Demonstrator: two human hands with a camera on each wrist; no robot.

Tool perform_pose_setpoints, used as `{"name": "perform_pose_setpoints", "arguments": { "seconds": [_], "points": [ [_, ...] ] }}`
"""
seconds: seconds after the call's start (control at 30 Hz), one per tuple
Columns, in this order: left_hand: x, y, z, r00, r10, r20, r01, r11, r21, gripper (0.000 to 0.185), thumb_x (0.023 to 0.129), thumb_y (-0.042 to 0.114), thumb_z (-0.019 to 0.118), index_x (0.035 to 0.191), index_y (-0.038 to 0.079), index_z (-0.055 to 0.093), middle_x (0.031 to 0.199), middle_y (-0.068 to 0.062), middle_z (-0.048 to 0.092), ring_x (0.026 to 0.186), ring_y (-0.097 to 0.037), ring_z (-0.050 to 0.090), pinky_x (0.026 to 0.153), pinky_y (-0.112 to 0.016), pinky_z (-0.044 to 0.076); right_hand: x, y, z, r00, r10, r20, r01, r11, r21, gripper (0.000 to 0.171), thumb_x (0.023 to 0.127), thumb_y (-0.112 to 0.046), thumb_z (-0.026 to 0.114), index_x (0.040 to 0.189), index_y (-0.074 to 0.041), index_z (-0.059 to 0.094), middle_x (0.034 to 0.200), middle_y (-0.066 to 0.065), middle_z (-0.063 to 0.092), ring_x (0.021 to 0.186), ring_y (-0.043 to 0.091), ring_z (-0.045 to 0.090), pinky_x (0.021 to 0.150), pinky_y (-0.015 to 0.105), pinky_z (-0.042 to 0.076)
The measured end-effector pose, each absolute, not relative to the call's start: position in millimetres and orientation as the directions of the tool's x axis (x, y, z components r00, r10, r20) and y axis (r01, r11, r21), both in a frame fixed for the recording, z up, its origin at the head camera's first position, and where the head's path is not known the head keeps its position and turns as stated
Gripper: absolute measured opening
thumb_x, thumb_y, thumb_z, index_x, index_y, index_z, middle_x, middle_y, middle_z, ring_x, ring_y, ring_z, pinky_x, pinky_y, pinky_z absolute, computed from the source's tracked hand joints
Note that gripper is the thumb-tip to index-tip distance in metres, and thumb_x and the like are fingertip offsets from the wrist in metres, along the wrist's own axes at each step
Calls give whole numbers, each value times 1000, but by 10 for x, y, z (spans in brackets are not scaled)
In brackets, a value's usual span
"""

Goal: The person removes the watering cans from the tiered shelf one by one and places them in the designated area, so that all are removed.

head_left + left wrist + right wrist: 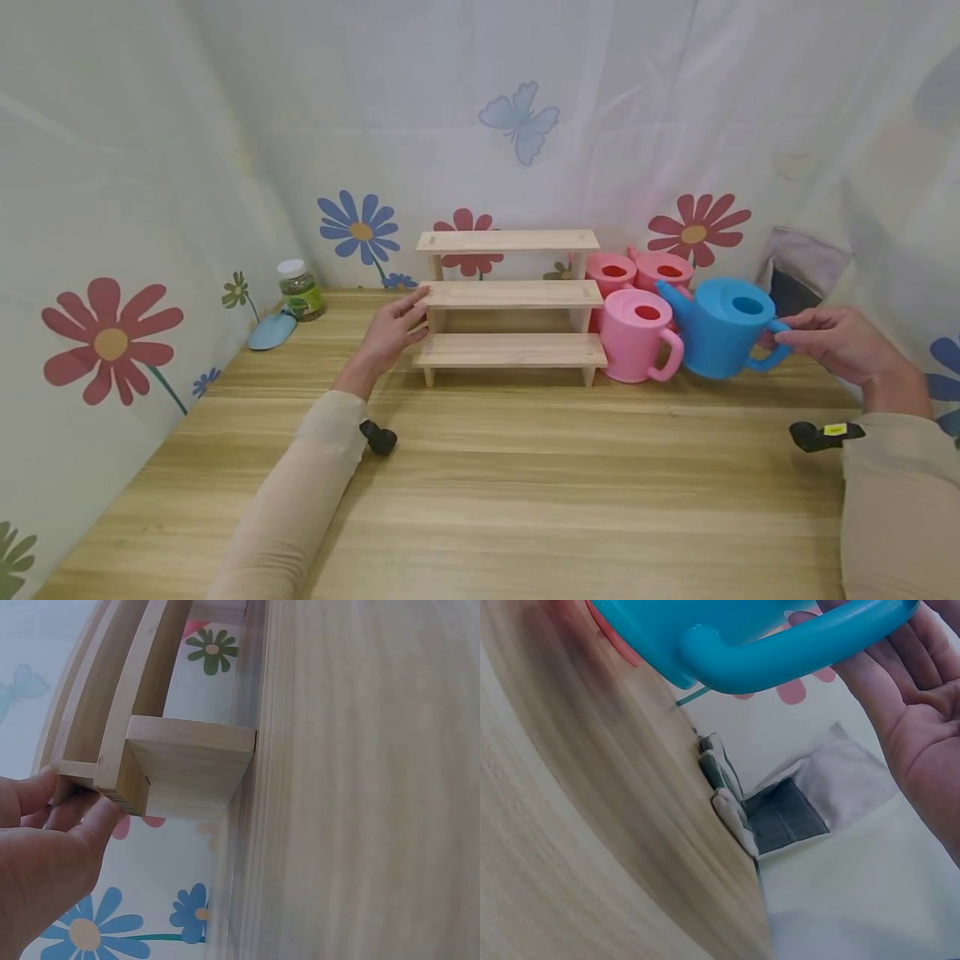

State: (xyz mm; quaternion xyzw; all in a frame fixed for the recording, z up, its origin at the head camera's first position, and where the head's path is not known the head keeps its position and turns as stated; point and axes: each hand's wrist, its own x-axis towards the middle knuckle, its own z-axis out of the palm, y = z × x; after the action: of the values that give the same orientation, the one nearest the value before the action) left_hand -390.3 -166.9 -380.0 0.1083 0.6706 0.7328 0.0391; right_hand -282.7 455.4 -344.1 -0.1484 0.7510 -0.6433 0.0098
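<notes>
My left hand (390,332) grips the left end of a three-tiered wooden stand (513,293) at its middle shelf. In the left wrist view, the thumb and fingers of that hand (56,847) lie around the shelf's end. With its thumb and fingers, my right hand (851,346) pinches the handle of a blue watering can (723,329), whose spout points left. The right wrist view shows the blue handle (802,656) against the fingers. Just left of the blue can stands a pink watering can (630,337), close by the stand's right end.
Two more pink-red watering cans (663,268) stand behind. A grey-white glove (787,817) lies by the back right wall. At the back left are a white-lidded jar (302,293) and a light blue, rounded flat object (272,332). A flower-print curtain (375,100) encloses the wooden table (525,483).
</notes>
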Motion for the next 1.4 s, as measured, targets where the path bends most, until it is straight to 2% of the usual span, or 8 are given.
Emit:
{"name": "perform_pose_setpoints", "arguments": {
  "seconds": [0.07, 0.2, 0.3, 0.33, 0.57, 0.77, 0.97, 1.4],
  "points": [
    [-3905, -1669, -3795, -974, 199, 109, 91, -96, 991, 41, 95, 19, 47, 136, 21, 44, 145, -2, 26, 126, -26, 34, 94, -39, 39, -2831, 4561, -3457, -964, -218, 152, -189, 159, -969, 16, 88, 10, 50, 99, 10, 61, 93, 15, 67, 92, 26, 62, 75, 21, 46],
    [-3904, -1672, -3787, -972, 207, 111, 90, -104, 990, 42, 95, 18, 47, 136, 19, 43, 146, -3, 25, 126, -26, 33, 96, -40, 37, -2842, 4572, -3504, -971, -214, 105, -140, 157, -978, 15, 88, 8, 51, 97, 9, 63, 92, 15, 67, 91, 26, 62, 84, 33, 46],
    [-3902, -1672, -3787, -971, 212, 106, 84, -111, 990, 42, 95, 18, 47, 137, 18, 42, 146, -5, 23, 127, -27, 32, 97, -43, 35, -2860, 4575, -3548, -965, -245, 88, -125, 140, -982, 16, 88, 9, 50, 99, 10, 62, 93, 16, 67, 90, 28, 62, 84, 34, 47],
    [-3902, -1672, -3787, -971, 213, 105, 82, -113, 990, 43, 95, 18, 47, 137, 18, 41, 146, -5, 23, 127, -27, 31, 97, -43, 35, -2868, 4580, -3562, -960, -262, 94, -135, 144, -980, 17, 89, 9, 49, 100, 11, 62, 94, 16, 66, 90, 28, 62, 77, 28, 50],
    [-3903, -1673, -3793, -971, 214, 105, 82, -117, 990, 43, 95, 18, 47, 137, 19, 42, 147, -6, 23, 127, -28, 31, 97, -43, 35, -2891, 4657, -3589, -884, -462, 72, -158, 150, -976, 23, 90, 13, 41, 105, 13, 58, 98, 21, 64, 93, 34, 60, 78, 37, 51],
    [-3907, -1679, -3797, -973, 208, 101, 76, -122, 990, 41, 95, 17, 47, 136, 20, 44, 146, -5, 25, 126, -26, 33, 96, -41, 37, -2925, 4575, -3530, -830, -558, -13, -86, 149, -985, 24, 93, 8, 42, 109, 9, 59, 103, 18, 64, 98, 32, 59, 81, 41, 49],
    [-3909, -1671, -3785, -974, 203, 96, 74, -113, 991, 41, 95, 18, 47, 136, 20, 44, 146, -3, 25, 126, -27, 33, 96, -42, 37, -2958, 4463, -3486, -843, -535, -50, -22, 128, -992, 23, 92, 9, 43, 111, 12, 55, 104, 22, 62, 99, 38, 56, 83, 45, 46],
    [-3775, -1651, -3641, -967, 243, 75, 54, -94, 994, 44, 96, 14, 43, 140, 14, 36, 148, -4, 19, 128, -29, 28, 99, -45, 32, -3017, 4388, -3535, -908, -400, -123, 13, 269, -963, 27, 91, 0, 51, 117, 9, 54, 106, 22, 61, 100, 37, 56, 83, 47, 45]
  ]
}}
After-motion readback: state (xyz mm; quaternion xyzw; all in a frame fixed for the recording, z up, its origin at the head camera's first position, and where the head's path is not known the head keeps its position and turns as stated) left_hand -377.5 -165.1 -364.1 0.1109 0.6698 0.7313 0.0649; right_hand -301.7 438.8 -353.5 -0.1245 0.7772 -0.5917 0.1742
